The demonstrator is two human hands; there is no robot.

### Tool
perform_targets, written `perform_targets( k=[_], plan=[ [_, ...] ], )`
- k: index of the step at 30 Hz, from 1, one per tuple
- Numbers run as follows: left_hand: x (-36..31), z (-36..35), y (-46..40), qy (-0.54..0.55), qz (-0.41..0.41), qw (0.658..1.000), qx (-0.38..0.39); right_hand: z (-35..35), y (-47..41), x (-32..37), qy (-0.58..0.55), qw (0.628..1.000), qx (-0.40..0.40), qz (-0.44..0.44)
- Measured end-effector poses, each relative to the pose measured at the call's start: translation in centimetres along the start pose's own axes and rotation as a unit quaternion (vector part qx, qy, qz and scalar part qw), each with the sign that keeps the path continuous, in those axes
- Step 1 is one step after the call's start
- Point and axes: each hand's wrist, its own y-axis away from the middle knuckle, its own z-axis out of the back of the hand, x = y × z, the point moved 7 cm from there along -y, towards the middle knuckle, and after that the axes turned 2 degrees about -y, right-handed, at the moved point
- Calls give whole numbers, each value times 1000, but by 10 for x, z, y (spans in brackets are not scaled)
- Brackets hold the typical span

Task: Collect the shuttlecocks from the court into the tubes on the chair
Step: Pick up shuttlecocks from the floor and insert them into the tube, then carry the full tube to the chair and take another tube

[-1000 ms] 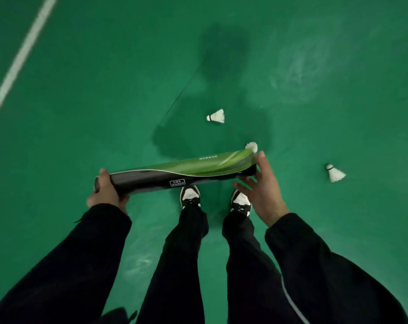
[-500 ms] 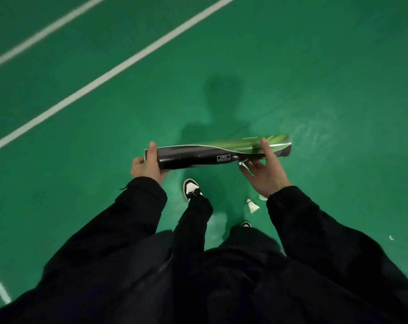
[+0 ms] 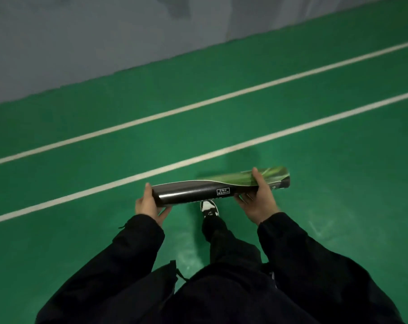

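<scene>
Two hands carry one long cylindrical cardboard tube, black with a green leaf print, level across our body. Our left hand cups the tube's black end, thumb over the top and fingers curled beneath, which we judge caps that end so nothing slides out. Our right hand wraps the tube near its green end, thumb across the top and fingers closed underneath, leaving the last stretch of the tube free beyond the hand. Holding it flat, we think, keeps whatever is inside from spilling while we walk; we cannot see into either end, so we cannot tell how full it is.

No shuttlecock shows anywhere around the tube, and no chair either. Directly under the tube one black-and-white shoe steps on the green court floor. Beyond the tube run two white court lines, and farther still lies a grey floor strip. We judge we are mid-stride, either seeking more shuttlecocks or heading for the chair.
</scene>
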Motion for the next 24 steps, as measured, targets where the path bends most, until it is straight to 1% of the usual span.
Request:
perform_targets(
  k=[4,9,13,17,19,23,24],
  plan=[
    [-96,-26,-46,91,-10,996,-24,-140,-53,31,57,998,19,-33],
    [-203,-51,-102,194,-6,981,-13,-302,-93,56,111,992,41,-38],
    [-277,-71,-162,243,8,970,3,-412,-137,64,141,987,63,-42],
    [-366,-103,-239,250,14,968,19,-528,-198,80,160,984,77,-24],
    [-415,-125,-273,234,21,971,31,-583,-224,94,168,983,68,-13],
    [-526,-174,-333,187,22,981,56,-692,-262,128,149,986,71,6],
    [-553,-184,-343,175,21,983,56,-713,-270,136,137,989,61,7]
  ],
)
